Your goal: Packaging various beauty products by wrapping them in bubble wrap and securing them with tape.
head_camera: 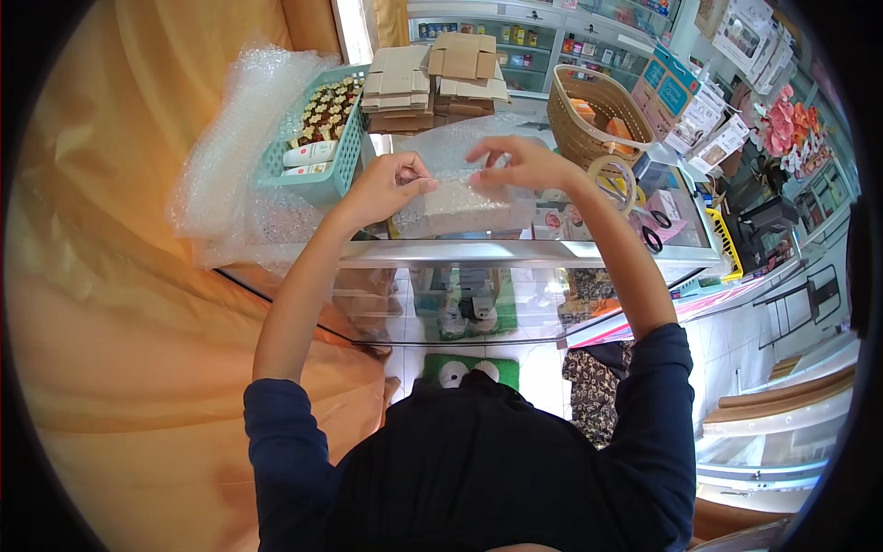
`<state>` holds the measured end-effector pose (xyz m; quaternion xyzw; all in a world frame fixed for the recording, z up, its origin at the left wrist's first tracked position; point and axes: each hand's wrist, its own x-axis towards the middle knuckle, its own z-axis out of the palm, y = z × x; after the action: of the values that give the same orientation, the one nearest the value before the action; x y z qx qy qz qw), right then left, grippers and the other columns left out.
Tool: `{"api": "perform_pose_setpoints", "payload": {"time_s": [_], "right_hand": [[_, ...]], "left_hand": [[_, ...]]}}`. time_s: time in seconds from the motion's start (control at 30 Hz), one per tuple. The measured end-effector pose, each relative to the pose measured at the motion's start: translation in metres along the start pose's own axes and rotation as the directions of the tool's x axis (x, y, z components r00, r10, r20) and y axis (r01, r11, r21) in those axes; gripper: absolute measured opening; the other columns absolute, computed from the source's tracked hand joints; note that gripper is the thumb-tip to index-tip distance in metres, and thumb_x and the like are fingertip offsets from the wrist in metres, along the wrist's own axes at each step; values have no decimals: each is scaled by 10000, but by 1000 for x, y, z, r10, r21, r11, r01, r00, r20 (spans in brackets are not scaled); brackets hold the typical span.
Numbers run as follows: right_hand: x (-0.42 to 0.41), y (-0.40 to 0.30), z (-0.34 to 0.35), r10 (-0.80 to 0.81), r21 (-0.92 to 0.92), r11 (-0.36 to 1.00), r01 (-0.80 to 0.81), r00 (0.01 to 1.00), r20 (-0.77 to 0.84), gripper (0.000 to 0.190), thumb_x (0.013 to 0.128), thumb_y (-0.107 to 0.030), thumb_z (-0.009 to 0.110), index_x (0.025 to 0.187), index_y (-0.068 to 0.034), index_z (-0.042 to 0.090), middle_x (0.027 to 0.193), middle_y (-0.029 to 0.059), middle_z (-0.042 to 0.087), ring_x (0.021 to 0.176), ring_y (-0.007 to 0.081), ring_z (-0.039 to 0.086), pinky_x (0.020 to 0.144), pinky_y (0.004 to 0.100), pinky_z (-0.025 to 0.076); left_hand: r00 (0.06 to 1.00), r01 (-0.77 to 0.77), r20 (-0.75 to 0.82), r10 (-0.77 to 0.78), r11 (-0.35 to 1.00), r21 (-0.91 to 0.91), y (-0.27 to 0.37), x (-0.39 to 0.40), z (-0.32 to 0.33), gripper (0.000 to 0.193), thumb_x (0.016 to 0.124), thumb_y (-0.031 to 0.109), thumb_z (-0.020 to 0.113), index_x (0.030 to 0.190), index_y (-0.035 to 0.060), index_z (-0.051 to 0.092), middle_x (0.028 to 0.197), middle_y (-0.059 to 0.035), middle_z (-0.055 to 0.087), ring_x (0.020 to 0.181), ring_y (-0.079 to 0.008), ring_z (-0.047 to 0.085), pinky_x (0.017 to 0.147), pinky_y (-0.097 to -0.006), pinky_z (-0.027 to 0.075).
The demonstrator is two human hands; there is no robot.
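Observation:
A sheet of bubble wrap [476, 207] lies over a box-shaped item on the glass counter, in front of me. My left hand [394, 185] pinches the wrap between thumb and fingers at the item's upper left. At its upper right is my right hand [521, 164], fingers curled and spread a little above the wrap; whether they touch the film is hard to tell. Just right of that hand stands a roll of tape [629, 185]. The item inside the wrap is only faintly visible.
A teal plastic basket [345, 181] with bottles and small decorated items stands left, beside more bubble wrap [234, 152]. Folded cardboard boxes [399, 86] are stacked behind. At right are a brown basket [562, 138] and scissors [652, 239]. The counter's metal edge [469, 254] runs nearest me.

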<state>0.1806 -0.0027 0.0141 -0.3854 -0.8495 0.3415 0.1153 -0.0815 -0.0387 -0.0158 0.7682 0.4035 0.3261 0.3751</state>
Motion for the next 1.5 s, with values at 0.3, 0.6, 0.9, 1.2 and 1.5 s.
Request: {"api": "perform_pose_setpoints", "payload": {"time_s": [0.3, 0.6, 0.9, 1.2, 1.5], "right_hand": [[9, -14, 17, -250, -29, 962, 270, 839, -483, 578, 917, -348, 602, 1364, -26, 427, 1283, 153, 528, 1126, 194, 547, 881, 328, 469], [40, -30, 11, -136, 392, 878, 274, 929, -345, 390, 957, -216, 541, 1319, -84, 479, 1326, 93, 484, 1080, 155, 533, 881, 293, 455], [-2, -39, 16, -463, -133, 881, 454, 772, -436, 428, 815, -177, 691, 1207, -62, 561, 1281, 104, 539, 1134, 198, 538, 926, 346, 446], [-17, -27, 40, -469, -490, 797, 353, 874, -132, 683, 657, -206, 770, 1281, -96, 514, 1250, 127, 568, 1091, 333, 570, 931, 424, 450], [-21, -35, 37, -312, -375, 893, 250, 943, -113, 716, 619, -174, 721, 1295, -91, 501, 1142, 179, 611, 982, 371, 608, 858, 430, 489]], "left_hand": [[998, 52, 33, -51, 998, -46, -1, 2, -3, 182, 875, 154, 673, 800, 30, 562, 686, 50, 532, 649, -29, 441, 597, -200, 381], [996, -62, 68, 62, 998, -2, -3, 6, -3, 140, 861, 80, 650, 798, -2, 555, 843, -42, 647, 886, -99, 594, 822, -241, 466], [998, -58, 34, 61, 995, -79, -15, 11, -6, 143, 896, 96, 618, 803, 38, 526, 704, 31, 538, 666, -42, 477, 602, -221, 402], [985, 133, 121, -123, 988, -73, -27, 27, -12, 168, 932, 219, 587, 856, 84, 521, 597, 90, 364, 550, -12, 297, 473, -227, 204], [972, 62, 229, -54, 998, -29, -26, 49, -18, 382, 978, 332, 482, 1232, 61, 573, 1172, -58, 604, 1091, -142, 532, 941, -279, 408]]}}
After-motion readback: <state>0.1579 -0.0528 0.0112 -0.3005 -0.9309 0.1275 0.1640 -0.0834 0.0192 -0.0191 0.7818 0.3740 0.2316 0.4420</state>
